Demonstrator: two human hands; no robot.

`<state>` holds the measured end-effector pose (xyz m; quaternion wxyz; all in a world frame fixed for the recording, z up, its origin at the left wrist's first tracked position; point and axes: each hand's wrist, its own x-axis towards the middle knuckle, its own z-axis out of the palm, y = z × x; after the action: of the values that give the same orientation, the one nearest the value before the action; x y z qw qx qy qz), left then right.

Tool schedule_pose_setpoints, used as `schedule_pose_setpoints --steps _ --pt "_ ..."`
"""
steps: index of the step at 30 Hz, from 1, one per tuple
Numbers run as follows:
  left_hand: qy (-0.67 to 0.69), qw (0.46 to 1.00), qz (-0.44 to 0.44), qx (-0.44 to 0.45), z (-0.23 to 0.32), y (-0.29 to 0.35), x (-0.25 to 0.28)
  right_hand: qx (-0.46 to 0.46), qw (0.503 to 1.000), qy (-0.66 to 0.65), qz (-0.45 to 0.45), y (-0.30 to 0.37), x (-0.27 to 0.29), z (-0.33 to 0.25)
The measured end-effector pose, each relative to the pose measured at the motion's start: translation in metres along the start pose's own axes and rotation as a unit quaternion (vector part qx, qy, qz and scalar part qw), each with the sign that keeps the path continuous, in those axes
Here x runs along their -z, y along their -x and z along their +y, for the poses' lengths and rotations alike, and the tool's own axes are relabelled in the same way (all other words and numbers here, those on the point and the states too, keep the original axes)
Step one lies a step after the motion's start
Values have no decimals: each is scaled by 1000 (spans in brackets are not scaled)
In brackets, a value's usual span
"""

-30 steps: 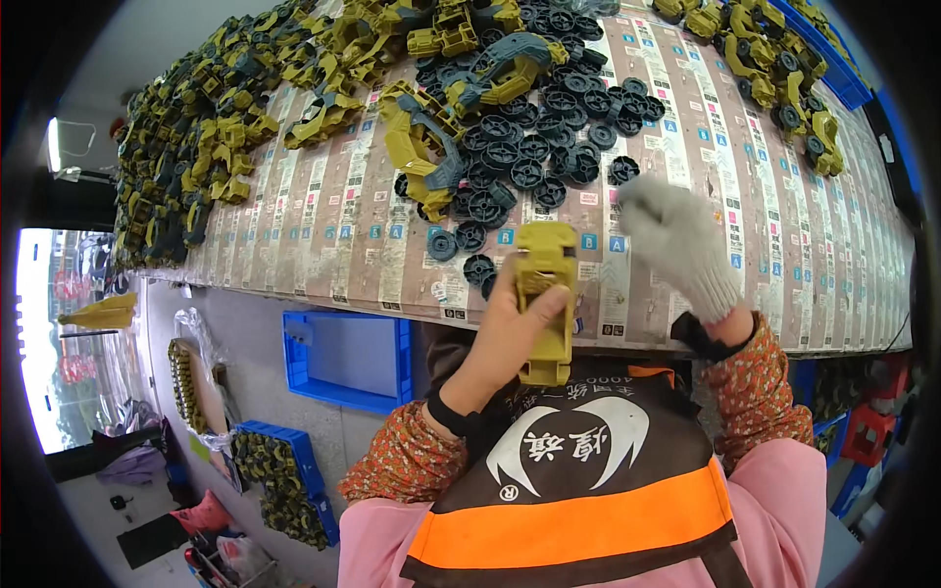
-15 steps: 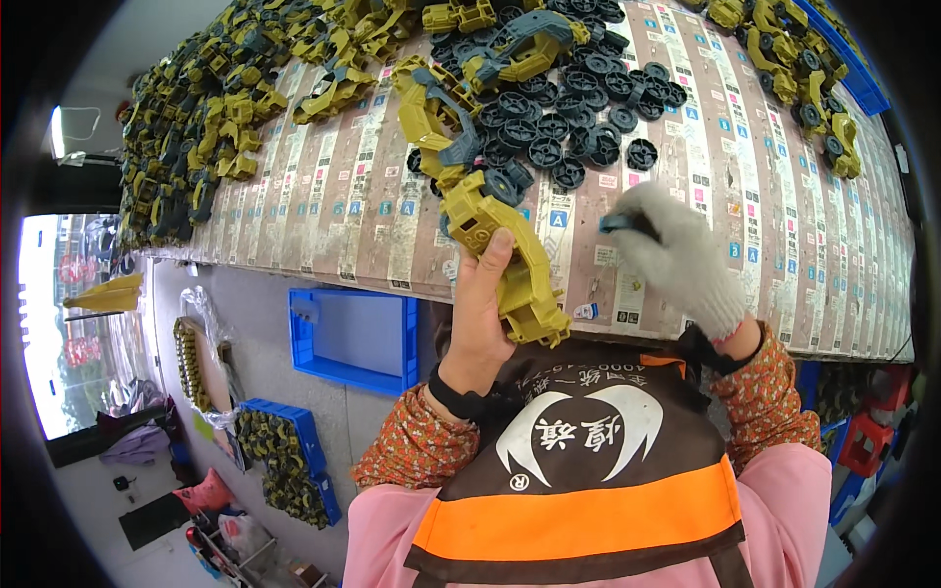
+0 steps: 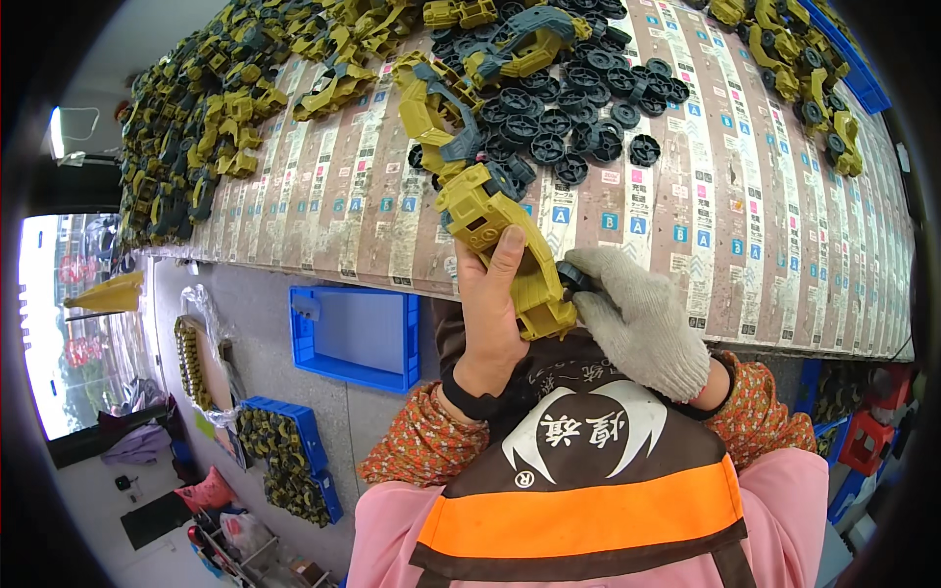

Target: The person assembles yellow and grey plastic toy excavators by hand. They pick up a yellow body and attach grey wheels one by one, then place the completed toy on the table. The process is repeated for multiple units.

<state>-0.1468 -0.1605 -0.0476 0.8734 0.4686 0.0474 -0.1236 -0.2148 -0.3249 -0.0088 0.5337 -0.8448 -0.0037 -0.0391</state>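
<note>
My bare left hand [image 3: 490, 309] is wrapped round a yellow plastic toy car body [image 3: 490, 230], held tilted over the table's front edge. In a knitted grey glove, my right hand [image 3: 632, 314] pinches a dark toy wheel [image 3: 571, 275] against the right side of the body, near its lower end. Whether the wheel is seated there cannot be made out. Just beyond the held body lies another yellow and grey toy body [image 3: 431, 113]. Dark loose wheels [image 3: 549, 122] are heaped on the table behind my hands.
Many yellow and grey toy parts [image 3: 206, 127] pile up across the table [image 3: 323, 230] at the left. More toys sit near a blue bin [image 3: 863, 73] at the far right. Below the table's edge are a blue crate [image 3: 355, 387] and a filled blue tray [image 3: 319, 446].
My right hand has come down and left from above the table, bringing the wheel to the car body. My left hand keeps its hold, shifted slightly.
</note>
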Motion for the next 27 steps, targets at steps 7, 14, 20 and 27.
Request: schedule_pose_setpoints --steps 7,14,20,27 --pt "-48 996 -32 -62 -4 5 -2 13 999 21 -20 9 -4 -2" --pt "-46 992 -78 -93 -12 9 -4 21 1000 1 -10 8 -2 2" --pt "-116 987 -102 39 -1 2 -5 -51 993 60 -85 -9 23 2" --pt "-395 858 -283 166 38 -12 -4 171 977 129 -13 -33 59 -15"
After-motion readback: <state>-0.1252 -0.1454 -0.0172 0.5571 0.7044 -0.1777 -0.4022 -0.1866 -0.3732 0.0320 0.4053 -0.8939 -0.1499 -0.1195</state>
